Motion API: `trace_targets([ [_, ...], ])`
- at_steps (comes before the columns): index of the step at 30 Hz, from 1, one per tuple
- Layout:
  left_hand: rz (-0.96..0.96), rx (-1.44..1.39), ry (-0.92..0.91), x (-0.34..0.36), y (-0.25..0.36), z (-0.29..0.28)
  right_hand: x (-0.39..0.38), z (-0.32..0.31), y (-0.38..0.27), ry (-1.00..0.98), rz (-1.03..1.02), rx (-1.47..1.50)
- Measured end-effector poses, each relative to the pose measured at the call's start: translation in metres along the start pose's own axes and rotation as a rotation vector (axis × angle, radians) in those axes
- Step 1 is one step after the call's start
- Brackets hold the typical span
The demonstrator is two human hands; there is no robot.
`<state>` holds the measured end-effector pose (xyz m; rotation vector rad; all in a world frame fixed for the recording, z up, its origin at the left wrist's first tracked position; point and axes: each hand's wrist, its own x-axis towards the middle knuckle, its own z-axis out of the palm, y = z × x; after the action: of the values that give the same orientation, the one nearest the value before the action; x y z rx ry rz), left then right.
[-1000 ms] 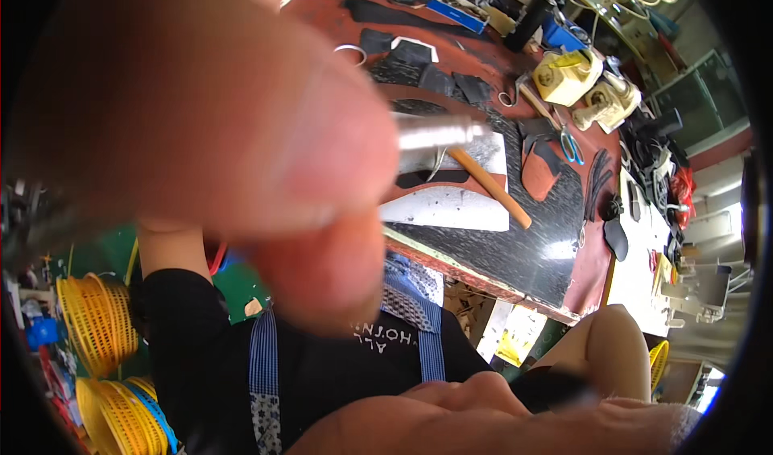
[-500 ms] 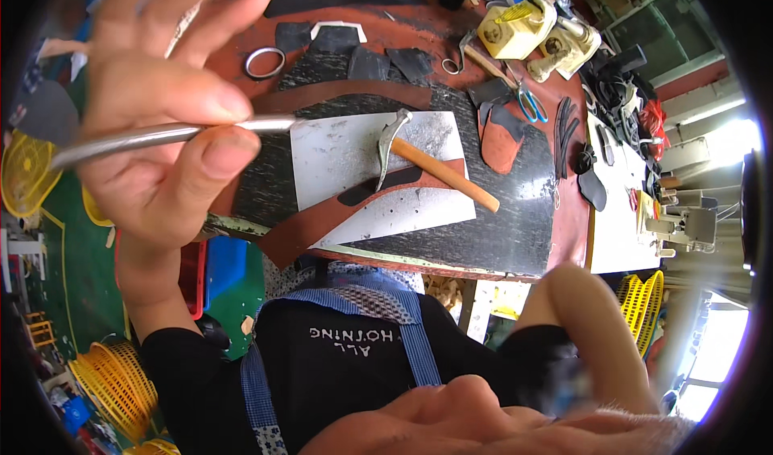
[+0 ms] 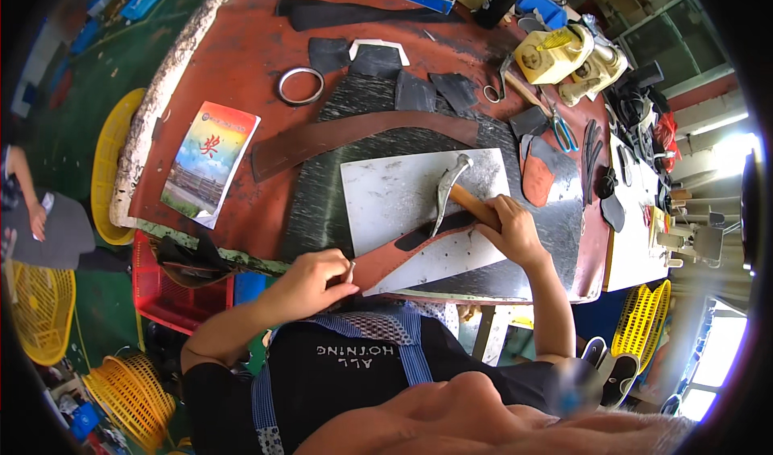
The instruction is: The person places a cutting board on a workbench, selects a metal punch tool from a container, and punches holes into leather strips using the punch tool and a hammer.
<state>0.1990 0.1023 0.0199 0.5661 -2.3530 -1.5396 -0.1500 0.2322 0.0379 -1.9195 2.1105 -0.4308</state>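
On a white board (image 3: 475, 250) lies a reddish-brown leather strip (image 3: 386, 262) with a black patch (image 3: 415, 236). My left hand (image 3: 310, 286) is closed at the strip's near left end, thumb and fingers pinched over it. A small pale tip shows between those fingers; the rest of it is hidden. Across the strip rests a hammer (image 3: 445, 193) with a curved metal head and a wooden handle. My right hand (image 3: 515, 228) has its fingers round the end of that handle, and the head still rests on the board and strip.
Beyond the board lie a long brown strip (image 3: 354, 137), black leather pieces (image 3: 415, 91) and a metal ring (image 3: 300, 86). A colourful booklet (image 3: 211, 165) lies at left. Scissors (image 3: 561, 129) and yellowish containers (image 3: 551, 55) stand at right. A red crate (image 3: 173, 294) is below the table edge.
My left hand has come down from close to the camera, where it held a slim silver rod, to the strip's end. My right hand has come onto the hammer handle.
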Motion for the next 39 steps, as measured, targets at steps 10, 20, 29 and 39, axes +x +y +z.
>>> trace_targets([
  [10,0.148,0.221,-0.325,0.126,0.040,-0.077,-0.045,-0.029,0.011,0.141,0.353,0.375],
  [20,1.308,0.968,0.068,0.227,0.108,-0.003,-0.143,-0.046,0.085,0.745,0.475,0.659],
  [29,1.132,1.079,-0.350,0.171,0.045,0.005,-0.189,-0.025,0.092,0.479,0.664,0.792],
  [39,1.042,1.091,-0.399,0.166,0.049,0.002,-0.189,-0.013,0.089,0.452,0.699,1.129],
])
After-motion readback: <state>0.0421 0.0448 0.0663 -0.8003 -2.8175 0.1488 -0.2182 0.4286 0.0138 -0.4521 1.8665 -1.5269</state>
